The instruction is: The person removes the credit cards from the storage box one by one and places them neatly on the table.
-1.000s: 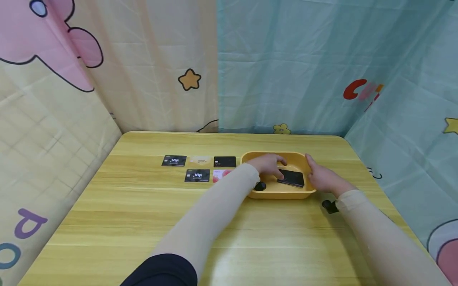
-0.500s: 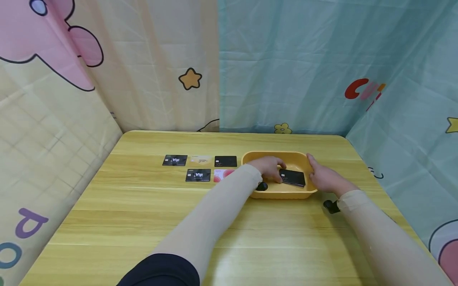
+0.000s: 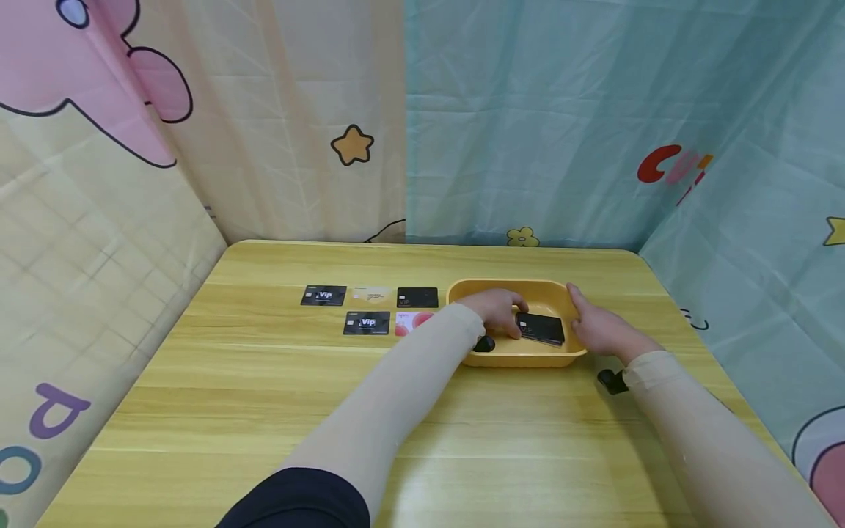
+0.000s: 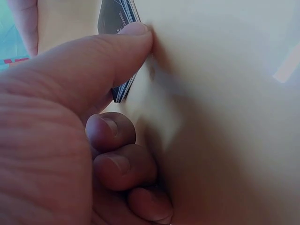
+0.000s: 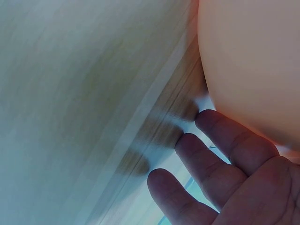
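Note:
A yellow plastic tray (image 3: pixel 521 361) stands on the table with a stack of black cards (image 3: pixel 543 329) lying in it; the top card reads VIP. My left hand (image 3: pixel 491 306) reaches inside and pinches the stack's left end. In the left wrist view the thumb (image 4: pixel 108 54) presses on the layered card edges, while the other fingers curl below; the index fingertip is mostly hidden. My right hand (image 3: pixel 604 330) holds the tray's right wall, thumb at the rim. The right wrist view has its fingers (image 5: pixel 206 164) under the tray's outer side.
Left of the tray, cards lie in two rows: two black Vip cards (image 3: pixel 323 295), a yellow card (image 3: pixel 372 295), a black VIP card (image 3: pixel 417 297) and a pink card (image 3: pixel 411 323), partly behind the left forearm. Printed curtains (image 3: pixel 515 110) hang beyond the wooden table (image 3: pixel 264 396).
The left thumb has slid back off the top card to the stack's left edge, uncovering the VIP print. The right hand keeps its place on the tray.

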`<state>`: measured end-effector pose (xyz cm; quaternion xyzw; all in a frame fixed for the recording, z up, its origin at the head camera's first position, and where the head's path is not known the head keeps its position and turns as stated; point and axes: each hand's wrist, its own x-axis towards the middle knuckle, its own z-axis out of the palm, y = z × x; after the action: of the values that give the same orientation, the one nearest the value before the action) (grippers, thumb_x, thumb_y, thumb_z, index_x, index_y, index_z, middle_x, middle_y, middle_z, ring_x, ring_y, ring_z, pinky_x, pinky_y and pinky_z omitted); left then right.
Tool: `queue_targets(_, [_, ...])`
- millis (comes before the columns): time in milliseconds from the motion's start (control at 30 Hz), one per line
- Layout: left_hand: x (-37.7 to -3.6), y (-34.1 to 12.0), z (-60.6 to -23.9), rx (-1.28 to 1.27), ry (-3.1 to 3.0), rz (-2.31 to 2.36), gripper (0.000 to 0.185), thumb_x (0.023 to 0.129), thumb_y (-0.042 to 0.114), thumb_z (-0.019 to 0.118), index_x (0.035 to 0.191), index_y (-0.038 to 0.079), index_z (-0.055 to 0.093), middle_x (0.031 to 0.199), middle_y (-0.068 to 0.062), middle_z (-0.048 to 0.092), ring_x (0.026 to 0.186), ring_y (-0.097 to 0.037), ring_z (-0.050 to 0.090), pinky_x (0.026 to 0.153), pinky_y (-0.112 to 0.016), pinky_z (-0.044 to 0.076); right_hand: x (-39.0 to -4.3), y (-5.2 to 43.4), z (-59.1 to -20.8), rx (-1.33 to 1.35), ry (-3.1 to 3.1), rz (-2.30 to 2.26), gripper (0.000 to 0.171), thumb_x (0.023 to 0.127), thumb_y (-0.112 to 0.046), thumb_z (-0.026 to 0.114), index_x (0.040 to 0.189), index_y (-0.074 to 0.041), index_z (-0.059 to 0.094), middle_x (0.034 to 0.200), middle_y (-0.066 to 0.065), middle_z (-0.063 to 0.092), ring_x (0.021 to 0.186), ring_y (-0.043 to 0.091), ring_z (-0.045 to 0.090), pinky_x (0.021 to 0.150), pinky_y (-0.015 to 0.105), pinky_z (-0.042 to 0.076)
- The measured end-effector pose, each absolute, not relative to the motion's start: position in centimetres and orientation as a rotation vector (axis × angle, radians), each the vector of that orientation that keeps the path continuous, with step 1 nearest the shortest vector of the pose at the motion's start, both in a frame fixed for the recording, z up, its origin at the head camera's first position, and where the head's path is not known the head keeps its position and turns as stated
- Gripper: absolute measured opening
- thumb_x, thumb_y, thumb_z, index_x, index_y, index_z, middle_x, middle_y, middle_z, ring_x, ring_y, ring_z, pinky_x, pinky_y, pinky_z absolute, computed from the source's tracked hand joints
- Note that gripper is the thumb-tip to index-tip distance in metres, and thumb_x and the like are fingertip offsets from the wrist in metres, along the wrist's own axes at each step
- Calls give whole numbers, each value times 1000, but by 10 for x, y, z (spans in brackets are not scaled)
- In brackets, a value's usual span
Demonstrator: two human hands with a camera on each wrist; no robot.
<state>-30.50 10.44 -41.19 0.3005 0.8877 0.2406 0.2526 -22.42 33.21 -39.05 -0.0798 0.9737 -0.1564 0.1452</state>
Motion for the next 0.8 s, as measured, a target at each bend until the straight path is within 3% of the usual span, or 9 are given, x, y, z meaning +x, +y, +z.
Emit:
queue_targets(200, [-305,104,-413,819,2413,659,57,89,29,83,142,30,62,134,7,63,104,-15,59,87,-28,50,-225,333,-390,-239,2812,-434,72,108,-9,37,163,10,-6,147,48,42,70,24,61,69,39,48])
queue_targets(400, [-307,105,-414,822,2412,647,57,90,29,83,142,29,63,137,6,63,106,-15,59,91,-29,49,-226,333,-392,-237,2819,-432,72,107,-8,37,162,11,-6,152,47,36,88,30,67,79,44,51])
queue_targets(600, [-308,106,-413,819,2409,654,57,89,28,82,143,29,63,133,7,64,104,-16,59,87,-29,50,-226,333,-391,-232,2802,-453,73,108,-9,36,163,10,-8,150,48,38,68,23,60,68,38,48])
queue_targets(800, [-307,105,-413,828,2410,646,58,88,32,84,142,30,62,139,6,63,109,-14,58,95,-29,50,-227,334,-392,-230,2804,-464,72,108,-10,35,163,10,-7,147,48,42,65,21,57,68,38,47])
